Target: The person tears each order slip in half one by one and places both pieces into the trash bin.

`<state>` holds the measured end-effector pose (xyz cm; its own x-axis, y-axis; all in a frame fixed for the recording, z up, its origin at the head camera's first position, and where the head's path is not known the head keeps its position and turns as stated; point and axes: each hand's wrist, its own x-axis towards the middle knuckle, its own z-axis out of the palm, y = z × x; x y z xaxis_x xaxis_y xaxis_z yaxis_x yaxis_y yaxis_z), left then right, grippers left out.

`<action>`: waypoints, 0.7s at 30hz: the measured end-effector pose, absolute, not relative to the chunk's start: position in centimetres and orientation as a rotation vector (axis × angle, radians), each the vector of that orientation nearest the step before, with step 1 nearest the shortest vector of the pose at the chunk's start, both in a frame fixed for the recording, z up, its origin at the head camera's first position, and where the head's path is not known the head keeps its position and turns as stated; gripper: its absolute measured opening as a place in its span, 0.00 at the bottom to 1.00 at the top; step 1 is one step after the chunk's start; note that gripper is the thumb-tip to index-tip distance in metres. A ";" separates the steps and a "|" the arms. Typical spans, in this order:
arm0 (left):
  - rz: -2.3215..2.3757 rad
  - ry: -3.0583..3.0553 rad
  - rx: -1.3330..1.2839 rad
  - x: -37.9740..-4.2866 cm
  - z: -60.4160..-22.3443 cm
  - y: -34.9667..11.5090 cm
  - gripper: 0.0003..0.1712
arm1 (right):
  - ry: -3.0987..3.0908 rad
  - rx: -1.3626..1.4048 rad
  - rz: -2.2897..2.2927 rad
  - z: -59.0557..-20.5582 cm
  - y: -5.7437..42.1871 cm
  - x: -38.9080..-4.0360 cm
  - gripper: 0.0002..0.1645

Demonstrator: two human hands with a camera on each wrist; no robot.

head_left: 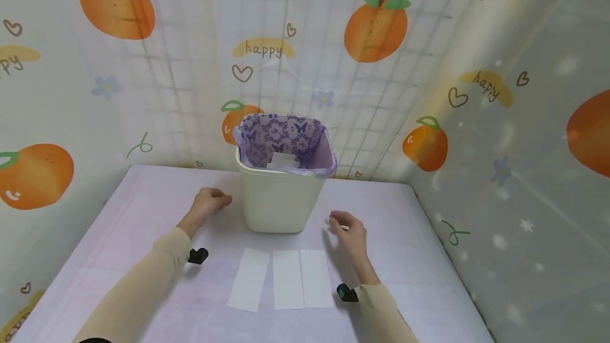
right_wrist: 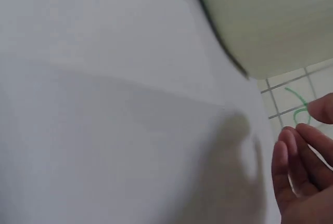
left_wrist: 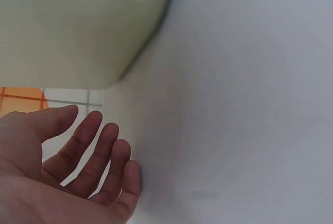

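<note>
A pale cream bin (head_left: 281,202) stands upright on the table, lined with a purple butterfly-patterned bag (head_left: 276,132) folded over its rim. Inside it lie some white pieces (head_left: 284,160) that look like paper. To the bin's left is my left hand (head_left: 208,203), fingers loosely bent; the left wrist view shows nothing between thumb and fingers. My right hand (head_left: 351,232) hovers on the bin's other side, also loosely curved, with a gap between thumb and fingers and nothing held in the right wrist view. Three white paper strips (head_left: 288,280) lie in front of the bin, the leftmost slanted.
The table (head_left: 410,279) has a pale lilac-white cover. Behind it hangs a curtain (head_left: 190,68) printed with oranges, with a wire grid showing through. Another curtain side (head_left: 548,173) borders the table on the right. Small black devices (head_left: 198,256) sit at both wrists.
</note>
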<state>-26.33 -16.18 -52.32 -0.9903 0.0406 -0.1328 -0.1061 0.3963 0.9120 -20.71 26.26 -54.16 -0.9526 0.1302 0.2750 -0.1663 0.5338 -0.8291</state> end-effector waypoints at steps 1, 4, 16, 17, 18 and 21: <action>1.650 2.527 -0.063 -26.2 -52.7 -16.3 0.19 | -2.463 0.028 1.408 -54.6 26.2 -20.7 0.14; 1.641 2.573 -0.074 -25.8 -53.6 -16.7 0.19 | -2.452 0.016 1.460 -56.0 26.2 -20.6 0.15; 1.720 2.725 0.022 -25.2 -56.5 -17.4 0.14 | -2.355 0.054 1.457 -56.8 26.2 -20.7 0.11; 1.725 2.740 0.040 -25.1 -56.8 -17.4 0.13 | -2.359 0.043 1.443 -56.9 26.3 -20.5 0.11; 1.729 2.756 0.058 -24.9 -57.1 -17.3 0.13 | -2.360 0.029 1.437 -57.1 26.4 -20.2 0.10; 1.714 2.824 0.080 -23.8 -58.0 -17.1 0.11 | -2.373 -0.013 1.441 -57.6 26.5 -19.2 0.09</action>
